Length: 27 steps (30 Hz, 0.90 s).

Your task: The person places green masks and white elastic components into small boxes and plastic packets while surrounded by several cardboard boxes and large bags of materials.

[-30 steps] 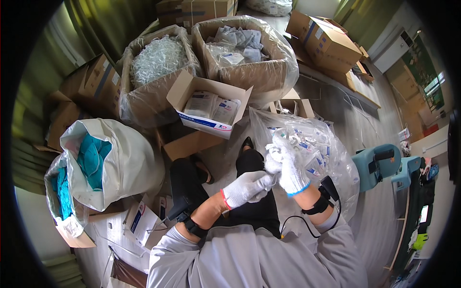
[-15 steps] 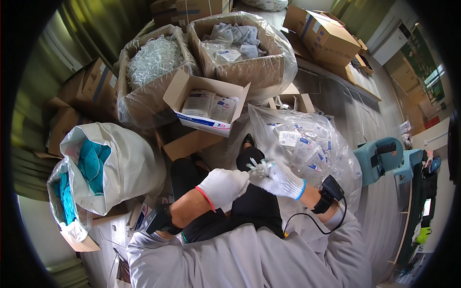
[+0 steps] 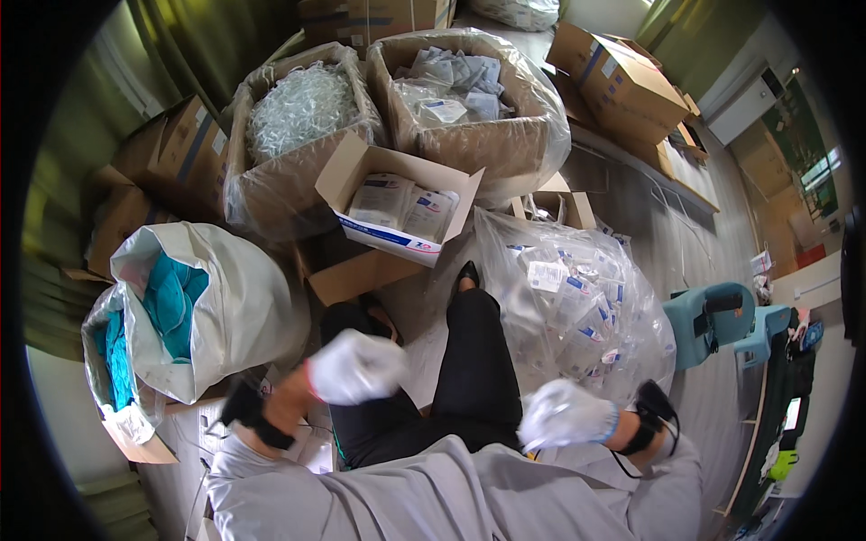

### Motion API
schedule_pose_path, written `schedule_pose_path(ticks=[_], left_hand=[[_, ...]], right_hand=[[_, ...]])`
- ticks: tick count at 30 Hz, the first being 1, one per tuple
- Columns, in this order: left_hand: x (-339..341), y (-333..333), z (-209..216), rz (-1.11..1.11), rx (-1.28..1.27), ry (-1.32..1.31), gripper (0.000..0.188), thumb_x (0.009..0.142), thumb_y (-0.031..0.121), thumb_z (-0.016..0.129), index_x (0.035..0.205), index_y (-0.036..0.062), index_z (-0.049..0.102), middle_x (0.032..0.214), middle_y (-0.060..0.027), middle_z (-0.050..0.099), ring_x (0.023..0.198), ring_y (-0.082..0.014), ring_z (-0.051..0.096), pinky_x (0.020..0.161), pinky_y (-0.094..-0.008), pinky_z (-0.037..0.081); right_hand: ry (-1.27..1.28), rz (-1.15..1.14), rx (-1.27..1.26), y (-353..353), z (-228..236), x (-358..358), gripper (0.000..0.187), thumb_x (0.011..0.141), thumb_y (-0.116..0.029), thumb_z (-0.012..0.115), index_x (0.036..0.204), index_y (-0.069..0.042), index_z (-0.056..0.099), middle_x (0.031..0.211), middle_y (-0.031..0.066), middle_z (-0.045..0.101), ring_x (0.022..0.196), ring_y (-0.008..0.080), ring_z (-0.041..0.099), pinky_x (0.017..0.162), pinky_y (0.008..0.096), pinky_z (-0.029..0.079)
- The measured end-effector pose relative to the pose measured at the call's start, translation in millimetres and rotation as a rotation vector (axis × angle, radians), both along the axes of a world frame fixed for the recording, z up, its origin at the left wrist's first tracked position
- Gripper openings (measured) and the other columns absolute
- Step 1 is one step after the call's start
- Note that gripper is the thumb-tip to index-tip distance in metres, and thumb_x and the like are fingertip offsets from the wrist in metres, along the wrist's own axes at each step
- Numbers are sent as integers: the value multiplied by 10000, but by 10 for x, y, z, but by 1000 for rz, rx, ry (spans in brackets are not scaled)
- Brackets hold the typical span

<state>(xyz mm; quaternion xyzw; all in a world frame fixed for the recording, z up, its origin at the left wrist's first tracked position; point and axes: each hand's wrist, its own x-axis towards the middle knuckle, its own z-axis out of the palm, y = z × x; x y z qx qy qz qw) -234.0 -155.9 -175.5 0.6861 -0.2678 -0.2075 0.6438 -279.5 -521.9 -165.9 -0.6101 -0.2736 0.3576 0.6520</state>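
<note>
My left hand (image 3: 357, 368), in a white knit glove with a red cuff, is over my left thigh. Motion smears its fingers, so I cannot tell whether it holds anything. Over the right side of my lap, my right hand (image 3: 566, 415) wears a similar glove with a blue cuff. It looks curled closed, though blurred; a whitish tip shows at its lower edge, and what is inside stays hidden. Close beyond it lies a clear plastic bag (image 3: 532, 338) full of small white-and-blue packets (image 3: 577, 302). An open white-and-blue carton (image 3: 388, 236) with similar packets stands ahead of my knees.
Two plastic-lined cartons stand farther off, one with clear tangled strips (image 3: 302, 113), one with grey-white packets (image 3: 456, 81). At left, a white sack (image 3: 239, 288) holds teal pieces (image 3: 170, 298). A blue-green plastic stool (image 3: 693, 329) is at right. Brown boxes (image 3: 622, 86) sit at far right.
My hands, close together before, have drawn apart: the left moved left and down, the right came down toward my body. The small clear-white pieces in my right hand no longer show clearly.
</note>
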Motion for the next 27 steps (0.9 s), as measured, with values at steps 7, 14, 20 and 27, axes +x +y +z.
schedule_pose_path(ticks=[7,14,20,27], left_hand=[[138,-402,-225,205,-533,857,207,934,220,457,829,71,556,768,-26,549,479,-59,332,435,-209,259],[-62,-1284,-588,-61,-283,399,587,984,584,457,993,28,647,786,12,541,690,-86,459,656,-218,404],[-219,-1274,-431,-154,-63,320,370,1025,333,519,894,-4,601,768,-51,565,753,-129,517,739,-302,461],[-287,-889,-296,-82,460,-204,224,941,268,595,893,51,631,792,-162,620,724,-373,610,633,-422,492]], right_hand=[[895,-434,731,301,113,622,411,1008,-373,420,673,-135,428,523,12,354,413,175,341,442,339,302],[934,-534,711,522,-39,693,430,1023,-378,412,655,-156,408,530,-15,334,393,135,302,392,300,258],[756,-590,510,482,-189,731,366,1001,-328,509,679,-159,465,561,-34,396,419,98,359,411,289,311],[-146,-126,-239,502,-312,301,107,919,2,528,827,16,583,825,72,539,790,174,584,719,304,496]])
